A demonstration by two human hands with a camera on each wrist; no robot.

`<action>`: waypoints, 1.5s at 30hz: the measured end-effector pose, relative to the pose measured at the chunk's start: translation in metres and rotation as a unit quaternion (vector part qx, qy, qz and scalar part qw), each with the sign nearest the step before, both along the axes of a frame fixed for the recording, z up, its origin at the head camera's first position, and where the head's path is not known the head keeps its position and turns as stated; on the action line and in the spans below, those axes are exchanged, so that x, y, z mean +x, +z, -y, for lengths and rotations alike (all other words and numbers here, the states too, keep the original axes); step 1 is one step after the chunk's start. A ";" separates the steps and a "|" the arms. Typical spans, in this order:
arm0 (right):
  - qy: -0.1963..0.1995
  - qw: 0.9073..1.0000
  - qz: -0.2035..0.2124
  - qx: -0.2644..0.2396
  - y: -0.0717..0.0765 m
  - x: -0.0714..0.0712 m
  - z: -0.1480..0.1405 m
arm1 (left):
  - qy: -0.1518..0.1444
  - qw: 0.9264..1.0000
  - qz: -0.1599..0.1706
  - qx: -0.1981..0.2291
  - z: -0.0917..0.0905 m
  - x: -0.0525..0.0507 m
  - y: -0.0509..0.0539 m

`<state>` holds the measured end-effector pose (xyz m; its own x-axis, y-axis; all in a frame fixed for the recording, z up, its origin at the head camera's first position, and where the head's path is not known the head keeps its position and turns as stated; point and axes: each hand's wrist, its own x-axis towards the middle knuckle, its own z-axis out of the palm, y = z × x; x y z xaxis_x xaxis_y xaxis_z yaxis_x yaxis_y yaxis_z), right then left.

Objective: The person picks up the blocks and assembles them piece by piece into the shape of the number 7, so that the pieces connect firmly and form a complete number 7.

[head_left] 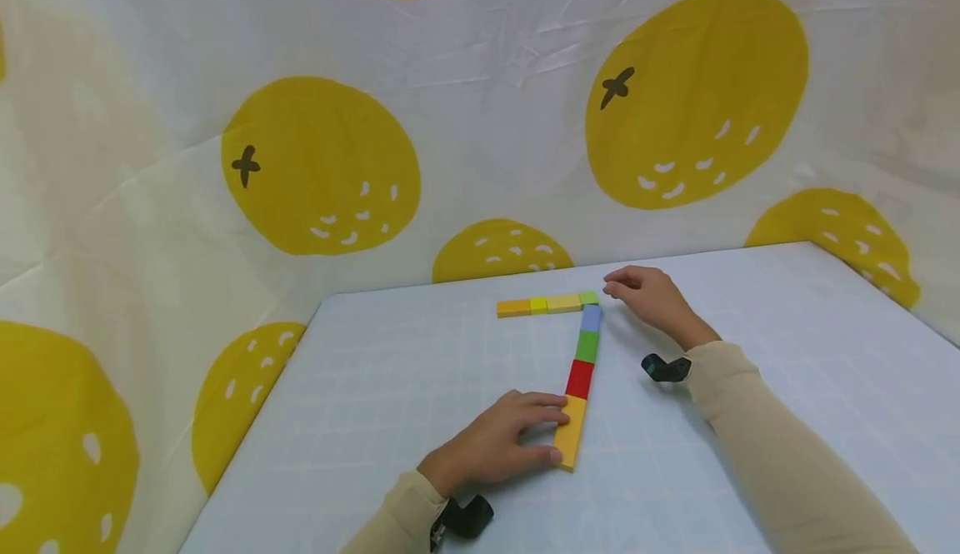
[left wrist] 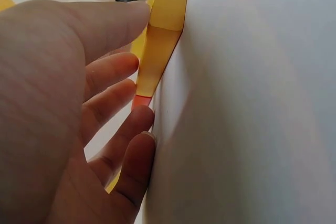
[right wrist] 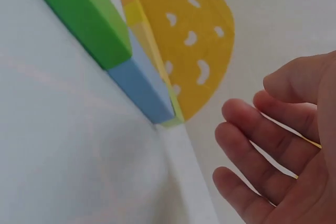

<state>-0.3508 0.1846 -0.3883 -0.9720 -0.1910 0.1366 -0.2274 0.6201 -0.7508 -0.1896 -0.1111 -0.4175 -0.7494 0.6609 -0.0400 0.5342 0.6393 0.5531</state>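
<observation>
Wooden blocks lie on the table in two lines that meet in a corner. One line runs toward me: a blue block [head_left: 591,317], a green block [head_left: 587,346], a red block [head_left: 580,379] and a long yellow-orange block [head_left: 572,433]. My left hand [head_left: 504,437] touches that long block's left side with thumb and fingertips, the fingers spread rather than wrapped round it. Across the back run an orange block [head_left: 513,308], a yellow block [head_left: 538,306], a pale yellow block [head_left: 564,303] and a light green block [head_left: 588,297]. Off the corner's right side hovers my right hand [head_left: 651,300], fingers loosely bent, holding nothing.
A pale cloth covers the table [head_left: 360,387]. Its back edge meets a white curtain [head_left: 495,104] printed with large yellow fruit shapes. Each wrist carries a small black camera, the right one [head_left: 666,367] hanging just above the cloth.
</observation>
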 end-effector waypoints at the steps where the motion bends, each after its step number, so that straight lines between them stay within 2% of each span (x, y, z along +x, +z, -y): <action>1: -0.002 1.000 0.004 0.005 -0.001 0.002 -0.004 | 0.000 1.000 0.000 0.001 0.000 0.000 0.001; 6: -0.008 1.000 0.007 0.019 -0.003 0.010 -0.021 | 0.013 1.000 0.011 0.018 0.001 0.000 0.006; 11: -0.002 1.000 -0.001 0.027 -0.005 0.020 -0.033 | 0.043 0.997 0.040 0.043 0.006 0.002 0.009; 15: 0.005 0.999 -0.007 0.034 -0.006 0.027 -0.038 | 0.053 0.997 0.048 0.042 0.010 0.002 0.010; 24: 0.001 0.999 -0.020 0.048 -0.011 0.046 -0.062 | 0.043 0.998 0.039 -0.006 0.009 0.003 0.008; 33: -0.012 0.998 -0.014 0.061 -0.016 0.054 -0.087 | 0.012 1.000 0.000 -0.027 0.009 0.006 0.012; 39: -0.022 0.997 -0.014 0.067 -0.019 0.059 -0.096 | 0.016 0.999 0.008 -0.027 0.010 0.004 0.010; 45: -0.028 0.997 -0.024 0.075 -0.022 0.066 -0.104 | 0.038 0.998 0.031 -0.025 0.010 0.003 0.010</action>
